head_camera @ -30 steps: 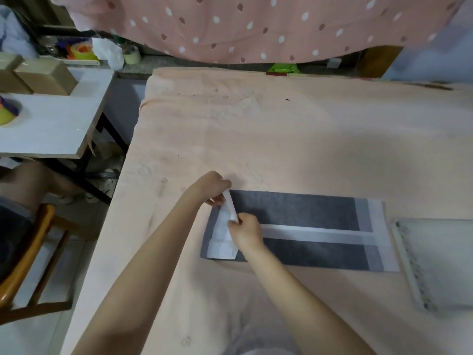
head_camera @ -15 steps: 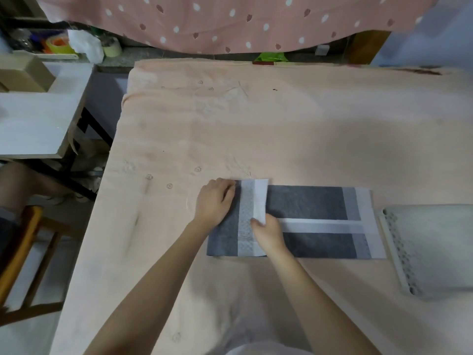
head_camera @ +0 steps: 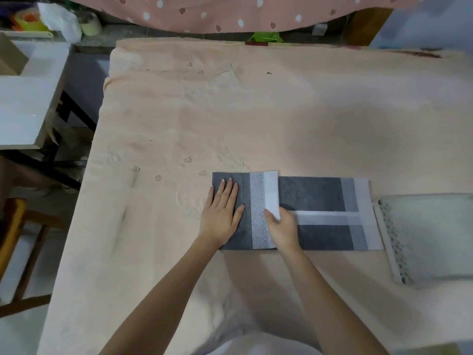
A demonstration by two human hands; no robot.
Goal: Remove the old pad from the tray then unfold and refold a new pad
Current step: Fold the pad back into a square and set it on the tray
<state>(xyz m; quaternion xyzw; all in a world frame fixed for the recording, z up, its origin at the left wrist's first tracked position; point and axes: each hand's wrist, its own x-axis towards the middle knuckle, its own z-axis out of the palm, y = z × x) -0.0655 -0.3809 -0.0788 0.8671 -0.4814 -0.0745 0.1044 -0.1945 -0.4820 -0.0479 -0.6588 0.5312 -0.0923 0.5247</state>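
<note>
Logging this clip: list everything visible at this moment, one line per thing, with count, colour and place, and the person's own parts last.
Grey pad with white borders: one, lying on the peach cloth, its left end folded over.
White perforated plastic tray: one, right of the pad.
Peach cloth-covered table: one, fills the centre.
Pink white-dotted fabric: one, hanging along the top edge.
White side table: one, far left.
Wooden chair: one, lower left, partly seen.
Green item: one, behind the table; unclear what.
Clutter of tape rolls and white bag: top left.
Left hand: flat on the folded flap.
Right hand: pinching the flap's white edge.
</note>
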